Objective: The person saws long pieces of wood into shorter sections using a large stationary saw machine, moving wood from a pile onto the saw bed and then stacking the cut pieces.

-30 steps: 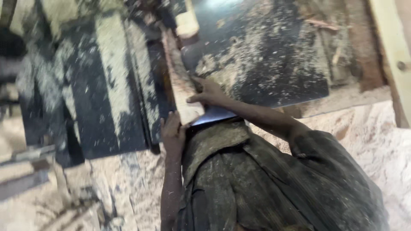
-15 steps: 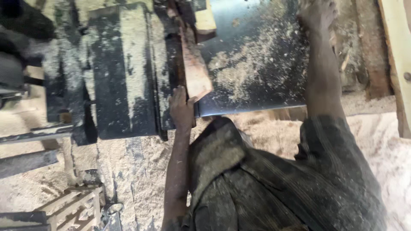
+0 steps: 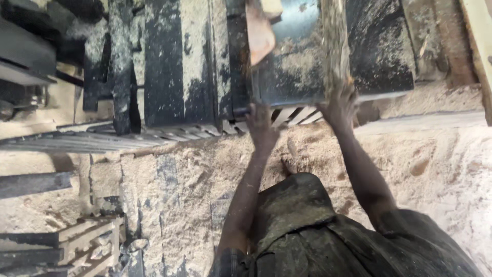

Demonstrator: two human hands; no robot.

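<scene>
My right hand (image 3: 341, 105) grips the near end of a rough, sawdust-covered wooden strip (image 3: 333, 46) that lies lengthwise on the dark metal machine table (image 3: 382, 56). My left hand (image 3: 261, 123) rests with its fingers on the table's near edge, a little left of the strip. A reddish offcut of wood (image 3: 259, 33) lies on the table just beyond my left hand. Both forearms reach up from my dusty dark shirt (image 3: 307, 231) at the bottom of the view.
Thick sawdust (image 3: 425, 159) covers the ground in front of the machine. A second dark metal bed (image 3: 164, 66) stands to the left. Metal slats (image 3: 102, 141) run along the left front edge, stacked wooden pieces (image 3: 82, 246) lie bottom left, and a pale beam (image 3: 479, 46) stands at the right.
My right hand has come back from the far side of the table to the near edge, now holding the wooden strip. My left hand stays at the table edge. The view shifted left.
</scene>
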